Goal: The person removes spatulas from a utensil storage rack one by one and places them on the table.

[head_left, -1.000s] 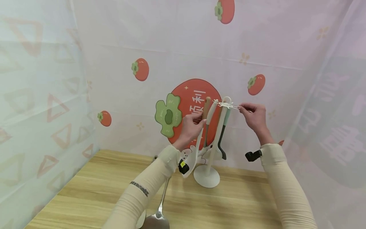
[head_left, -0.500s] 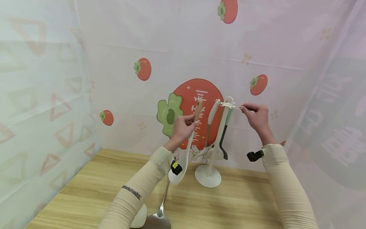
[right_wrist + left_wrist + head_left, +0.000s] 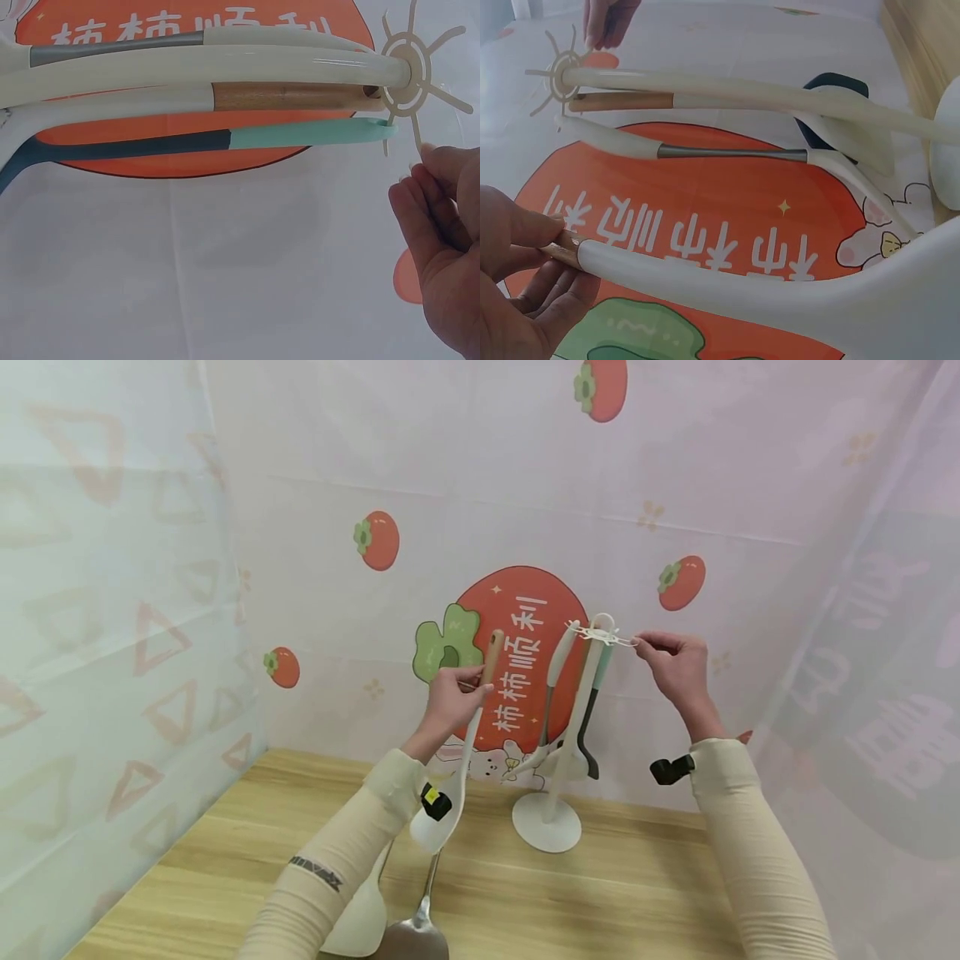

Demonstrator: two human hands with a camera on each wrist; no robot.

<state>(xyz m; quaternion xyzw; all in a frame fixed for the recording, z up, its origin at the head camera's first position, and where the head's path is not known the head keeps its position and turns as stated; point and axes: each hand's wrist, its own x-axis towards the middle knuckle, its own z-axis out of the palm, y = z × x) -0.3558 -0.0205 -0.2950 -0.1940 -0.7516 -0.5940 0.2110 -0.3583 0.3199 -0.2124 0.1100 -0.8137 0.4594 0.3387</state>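
My left hand [image 3: 448, 697] pinches the wooden handle of a white spoon [image 3: 468, 747], whose rounded head points down to the left, apart from the rack. My right hand [image 3: 677, 670] pinches one hook arm at the top of a white utensil rack [image 3: 576, 718] with a round base. Several utensils hang from its hooks: one with a pale handle and metal shaft [image 3: 731, 153], one with a mint handle and dark shaft [image 3: 311, 135], and a white one with a wooden handle [image 3: 292, 97]. Their lower ends partly overlap near the pole.
On the wooden table [image 3: 600, 902] lie a metal utensil [image 3: 416, 939] with a long handle and a white spatula-like utensil [image 3: 360, 922], partly hidden by my left sleeve. A patterned cloth [image 3: 480, 527] hangs behind the rack.
My left hand has moved left and slightly down with the spoon, away from the rack. My right hand keeps its pinch on the hook arm, and the hanging utensils look unchanged.
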